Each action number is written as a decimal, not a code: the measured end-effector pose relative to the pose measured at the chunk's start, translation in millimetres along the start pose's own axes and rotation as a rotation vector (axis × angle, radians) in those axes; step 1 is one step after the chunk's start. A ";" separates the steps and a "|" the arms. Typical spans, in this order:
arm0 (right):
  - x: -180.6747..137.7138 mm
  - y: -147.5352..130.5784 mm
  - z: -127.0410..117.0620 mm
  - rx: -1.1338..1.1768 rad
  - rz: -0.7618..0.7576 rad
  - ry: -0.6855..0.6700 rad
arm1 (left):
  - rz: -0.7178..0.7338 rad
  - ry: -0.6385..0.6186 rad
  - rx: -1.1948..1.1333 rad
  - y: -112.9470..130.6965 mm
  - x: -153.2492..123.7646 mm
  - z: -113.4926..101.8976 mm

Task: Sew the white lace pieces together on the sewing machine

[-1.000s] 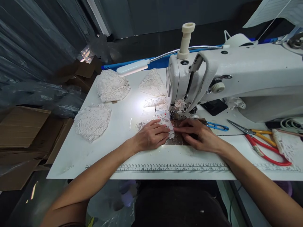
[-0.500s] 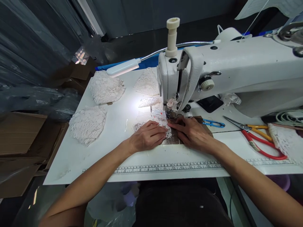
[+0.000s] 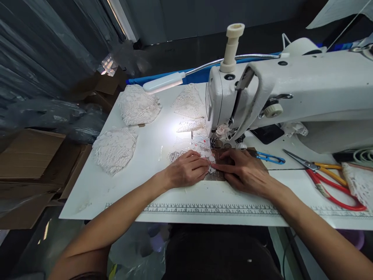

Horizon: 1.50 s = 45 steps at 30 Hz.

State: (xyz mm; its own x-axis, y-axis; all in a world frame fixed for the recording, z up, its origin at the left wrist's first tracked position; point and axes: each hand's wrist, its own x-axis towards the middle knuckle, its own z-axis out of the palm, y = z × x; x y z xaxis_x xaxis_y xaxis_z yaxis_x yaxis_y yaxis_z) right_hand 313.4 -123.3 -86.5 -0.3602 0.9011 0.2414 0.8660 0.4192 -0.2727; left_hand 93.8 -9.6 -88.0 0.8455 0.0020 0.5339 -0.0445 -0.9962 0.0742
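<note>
My left hand [image 3: 186, 171] lies flat, fingers stretched out, pressing a white lace piece [image 3: 201, 149] against the table just in front of the needle of the white sewing machine [image 3: 279, 93]. My right hand [image 3: 244, 171] rests beside it, fingers extended and pressing on the lace's right edge over a brown plate [image 3: 217, 177]. The fingertips of both hands nearly meet. The lace runs under the presser foot [image 3: 215, 142] and out behind it.
Two lace stacks [image 3: 138, 104] [image 3: 114, 147] sit at the table's left, more lace [image 3: 189, 102] behind the needle under a lamp [image 3: 163, 82]. Blue snips [image 3: 269, 157] and red and yellow scissors [image 3: 329, 177] lie right. A ruler strip [image 3: 210, 210] runs along the front edge. Cardboard boxes [image 3: 29, 155] stand left.
Both hands have stayed on the lace at the needle, with the fingertips shifting only slightly. The view itself has swung a little left and then back.
</note>
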 end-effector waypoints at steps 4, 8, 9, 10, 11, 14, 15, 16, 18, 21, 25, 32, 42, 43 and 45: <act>2.0 -3.8 -0.3 -0.020 0.004 0.009 | -0.019 0.002 -0.019 -0.9 0.5 -4.0; 2.3 -6.4 -1.0 -0.001 0.008 0.038 | -0.089 0.051 0.019 -5.9 2.1 -10.4; 2.0 -7.1 -1.2 0.001 0.008 0.044 | -0.104 0.046 0.036 -7.2 2.2 -11.1; 1.8 -7.8 -1.3 0.001 0.009 0.051 | -0.112 0.024 0.052 -8.4 2.3 -11.5; 1.5 -8.6 -1.5 0.001 0.009 0.057 | -0.113 -0.010 0.066 -9.4 2.2 -11.4; 0.6 -10.2 -1.3 -0.002 0.005 0.078 | -0.102 -0.110 0.103 -10.7 1.3 -10.2; 0.5 -10.4 -1.1 -0.003 0.001 0.083 | -0.098 -0.131 0.113 -10.7 0.9 -9.8; 0.4 -10.5 -0.8 -0.003 -0.001 0.087 | -0.096 -0.144 0.122 -10.6 0.7 -9.4; 0.5 -10.3 -0.1 0.002 -0.003 0.093 | -0.097 -0.161 0.134 -10.2 0.5 -9.2; 0.9 -9.6 0.6 0.016 -0.001 0.095 | -0.094 -0.157 0.138 -9.6 1.2 -9.6; 1.4 -8.7 0.6 0.030 0.005 0.080 | -0.093 -0.148 0.139 -9.2 2.4 -10.0; 2.3 -9.2 -0.6 0.024 0.009 0.084 | -0.109 -0.130 0.128 -9.6 2.9 -8.5; 1.9 -7.9 0.9 0.033 0.011 0.077 | -0.171 -0.167 0.098 -7.5 3.7 -11.0; 1.8 -7.9 1.1 0.029 0.011 0.080 | -0.186 -0.175 0.099 -6.6 3.7 -10.9; 1.6 -8.2 1.3 0.020 0.010 0.086 | -0.210 -0.179 0.113 -4.6 3.6 -9.6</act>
State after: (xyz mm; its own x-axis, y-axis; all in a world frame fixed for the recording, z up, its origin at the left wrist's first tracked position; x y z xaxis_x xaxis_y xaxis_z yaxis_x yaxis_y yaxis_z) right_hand 305.3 -125.1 -85.1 -0.3199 0.8926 0.3176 0.8619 0.4134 -0.2936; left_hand 91.9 -4.1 -78.3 0.9107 0.2040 0.3591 0.1926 -0.9789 0.0677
